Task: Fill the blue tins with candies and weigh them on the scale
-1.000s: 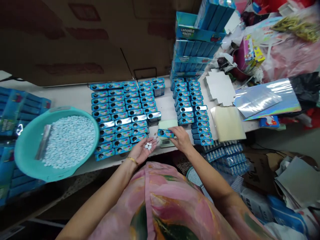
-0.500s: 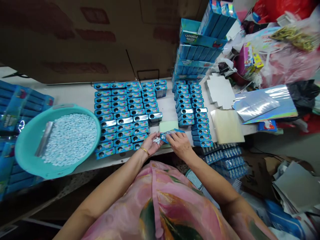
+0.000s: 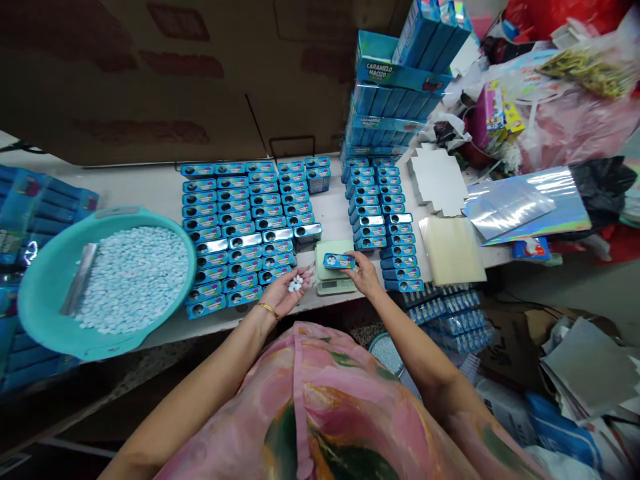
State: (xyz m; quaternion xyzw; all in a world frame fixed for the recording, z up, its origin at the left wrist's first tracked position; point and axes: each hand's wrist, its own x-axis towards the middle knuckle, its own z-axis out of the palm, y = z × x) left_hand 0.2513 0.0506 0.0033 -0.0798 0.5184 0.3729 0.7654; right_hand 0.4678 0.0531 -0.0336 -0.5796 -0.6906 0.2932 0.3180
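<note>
My left hand is cupped palm up, with several pale blue candies in it. My right hand grips the right end of a small blue candy box, thumb and fingers on its sides. Pale candies show through the round window at the box's left end. The box lies over the plate of a pale green kitchen scale; its display faces me, too small to read. Rows of similar blue boxes stand left of the scale and right of it.
A turquoise basin full of candies, with a metal scoop in it, stands at the left. Stacked display cartons rise at the back right. A large brown cardboard box walls off the back. Flat sheets lie at the right.
My right hand has turned the box level and brought it onto the scale. My left hand has moved left, away from the box, with candies still in its palm.
</note>
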